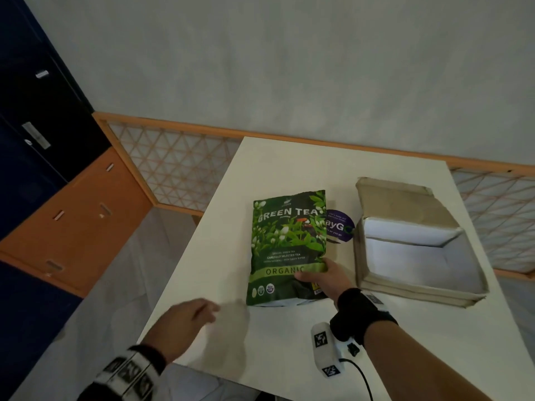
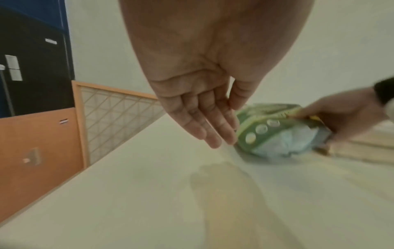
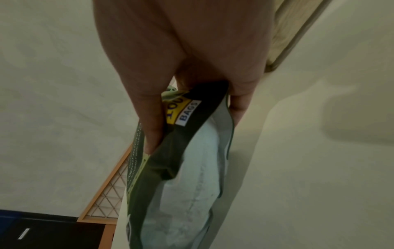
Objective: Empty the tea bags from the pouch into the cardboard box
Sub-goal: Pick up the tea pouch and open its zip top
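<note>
Nearest us, our left hand (image 1: 188, 322) hovers just above the table (image 1: 260, 342), fingers straight and holding nothing, short of the pouch's near left corner; we judge it ready to steady or take that side. Our right hand (image 1: 324, 277) pinches the lower right corner of the green tea pouch (image 1: 288, 244), thumb on the printed face and fingers tucked beneath, as the right wrist view shows. The pouch lies face up on the table with its base toward us and its top edge pointing away, so gripping the base looks like a good start for upending it. Just to its right stands the cardboard box (image 1: 362, 256), lid folded back and white inside showing, with no tea bags visible in it. A purple sticker (image 1: 340, 225) peeks out between pouch and box. We cannot tell whether the pouch's top is open.
</note>
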A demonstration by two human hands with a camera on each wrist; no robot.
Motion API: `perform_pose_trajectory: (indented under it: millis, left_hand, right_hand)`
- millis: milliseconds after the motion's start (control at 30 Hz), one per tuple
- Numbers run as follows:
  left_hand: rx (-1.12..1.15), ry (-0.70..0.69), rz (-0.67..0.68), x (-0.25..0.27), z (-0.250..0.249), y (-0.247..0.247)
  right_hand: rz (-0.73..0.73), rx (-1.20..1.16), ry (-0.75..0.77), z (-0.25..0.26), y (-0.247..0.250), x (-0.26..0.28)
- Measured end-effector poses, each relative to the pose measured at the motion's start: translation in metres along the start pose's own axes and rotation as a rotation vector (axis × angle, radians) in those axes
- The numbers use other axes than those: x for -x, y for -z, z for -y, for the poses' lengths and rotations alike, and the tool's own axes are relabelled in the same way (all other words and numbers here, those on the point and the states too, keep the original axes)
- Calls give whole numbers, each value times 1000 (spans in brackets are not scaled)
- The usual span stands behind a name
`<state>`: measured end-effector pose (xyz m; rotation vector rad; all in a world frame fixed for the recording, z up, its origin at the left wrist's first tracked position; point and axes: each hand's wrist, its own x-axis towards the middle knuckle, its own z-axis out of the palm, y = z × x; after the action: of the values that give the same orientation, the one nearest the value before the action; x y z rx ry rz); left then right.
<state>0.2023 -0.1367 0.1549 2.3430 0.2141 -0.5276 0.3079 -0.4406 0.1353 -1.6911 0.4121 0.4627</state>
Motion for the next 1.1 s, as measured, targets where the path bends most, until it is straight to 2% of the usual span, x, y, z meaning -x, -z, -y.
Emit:
perform_pose_trajectory:
  millis: [67, 167, 267, 333, 433, 600, 767, 967, 1100]
  left_hand:
    - [49, -47, -33, -28, -26, 3]
    - [117, 9, 18, -63, -57, -2]
    - [311, 55, 87, -87, -76, -5]
    - [426, 14, 94, -96, -87, -5]
    - [483, -51, 55, -97, -105, -5]
    - [530, -27, -81, -98, -120, -4]
    - [500, -89, -108, -101, -122, -4]
    - [460, -97, -71, -102, -111, -10]
    - [445, -74, -71, -104, -108, -7]
  right_hand:
    - [8, -26, 34, -1, 4, 6]
    - [46, -119, 73, -1, 9, 12]
    - [111, -199, 112, -2, 12, 17]
    - [158, -230, 128, -1, 15, 20]
    - [223, -248, 136, 2, 16, 26]
    - [257, -237, 140, 19, 16, 27]
    - [147, -400, 85, 47, 25, 25]
    - [-42, -412, 259, 94, 52, 11]
    - [-81, -313, 298, 114, 64, 7]
